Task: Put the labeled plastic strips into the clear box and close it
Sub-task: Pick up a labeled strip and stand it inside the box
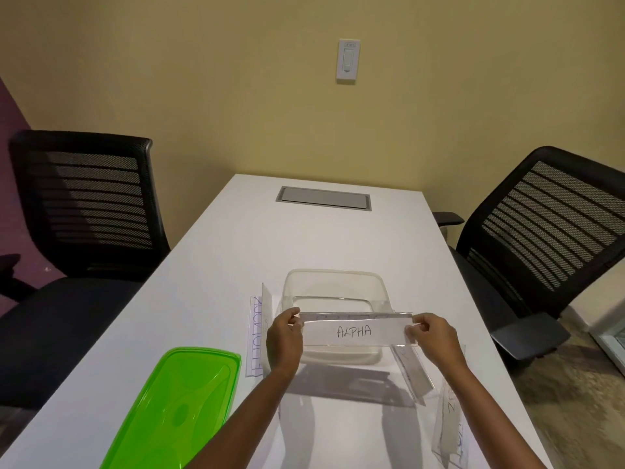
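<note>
I have the ALPHA strip (pixel 355 331) pinched at both ends, my left hand (pixel 284 336) closed on its left end and my right hand (pixel 434 336) closed on its right end, so neither hand is free. The strip hangs level, its long axis running left to right across my view, over the near rim of the clear box (pixel 334 292). The box sits open straight ahead on the desk (pixel 304 238), directly beyond and beneath the strip, and it looks empty to me. What the next move turns on, as I judge it, is that the strip looks about as long as the box is wide, so I would expect to lower it squarely or tip one end down first. Both hands are equally near the box. Other labeled strips remain out: one (pixel 258 333) lying just left of the box, one (pixel 411 370) leaning by its right near corner, and another (pixel 451 424) further right toward me. The green lid (pixel 179 407) lies flat on the desk to my left, well clear of the box. The desk is white and smooth, with black mesh chairs (pixel 84 204) on either side and a yellow wall (pixel 236 79) behind.
</note>
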A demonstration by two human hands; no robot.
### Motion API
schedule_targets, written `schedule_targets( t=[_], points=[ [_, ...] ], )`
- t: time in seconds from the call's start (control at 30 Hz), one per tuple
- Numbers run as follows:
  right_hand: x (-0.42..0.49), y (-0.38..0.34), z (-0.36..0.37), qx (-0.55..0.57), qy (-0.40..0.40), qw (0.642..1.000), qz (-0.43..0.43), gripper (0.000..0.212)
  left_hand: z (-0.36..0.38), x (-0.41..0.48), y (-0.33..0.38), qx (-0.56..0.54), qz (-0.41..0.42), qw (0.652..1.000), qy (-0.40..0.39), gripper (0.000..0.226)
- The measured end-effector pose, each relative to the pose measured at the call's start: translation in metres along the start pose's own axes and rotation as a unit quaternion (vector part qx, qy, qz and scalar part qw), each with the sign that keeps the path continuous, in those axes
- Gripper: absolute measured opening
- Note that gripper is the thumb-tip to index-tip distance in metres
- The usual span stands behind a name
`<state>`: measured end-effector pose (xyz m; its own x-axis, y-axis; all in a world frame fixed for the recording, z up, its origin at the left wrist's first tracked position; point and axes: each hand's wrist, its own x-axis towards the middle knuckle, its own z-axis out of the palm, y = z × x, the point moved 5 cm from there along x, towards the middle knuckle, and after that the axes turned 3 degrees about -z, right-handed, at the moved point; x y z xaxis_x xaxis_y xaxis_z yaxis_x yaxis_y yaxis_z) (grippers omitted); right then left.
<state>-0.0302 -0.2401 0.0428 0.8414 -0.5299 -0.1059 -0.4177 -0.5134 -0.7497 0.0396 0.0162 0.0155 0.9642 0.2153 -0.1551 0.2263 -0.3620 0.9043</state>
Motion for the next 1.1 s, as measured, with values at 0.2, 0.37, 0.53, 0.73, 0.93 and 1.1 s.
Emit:
schedule_targets(
  t=[0.2,0.37,0.53,0.73,0.93,1.1],
  points=[
    [0.006,-0.025,-0.005,0.037,-0.009,0.999,-0.021,0.050,-0.006,0.018,0.013,0.024,-0.008,1.000,-0.001,0.030],
    [0.017,-0.046,0.001,-0.042,-0.024,0.994,-0.093,0.053,-0.010,0.039,0.025,0.060,0.029,0.997,-0.043,0.033],
    [0.027,-0.055,0.009,-0.124,0.016,0.982,-0.144,0.036,-0.003,0.055,0.037,0.161,0.068,0.980,-0.097,0.040],
    [0.048,-0.058,0.019,-0.195,0.046,0.972,-0.120,0.031,0.009,0.074,0.044,0.263,0.081,0.957,-0.092,0.038],
    [0.077,-0.046,0.039,-0.099,-0.029,0.994,-0.040,0.028,0.027,0.093,0.046,0.295,0.058,0.951,-0.075,0.036],
    [0.099,-0.038,0.059,-0.102,-0.063,0.993,-0.003,0.036,0.051,0.101,0.039,0.318,0.030,0.943,-0.099,0.030]
  ],
)
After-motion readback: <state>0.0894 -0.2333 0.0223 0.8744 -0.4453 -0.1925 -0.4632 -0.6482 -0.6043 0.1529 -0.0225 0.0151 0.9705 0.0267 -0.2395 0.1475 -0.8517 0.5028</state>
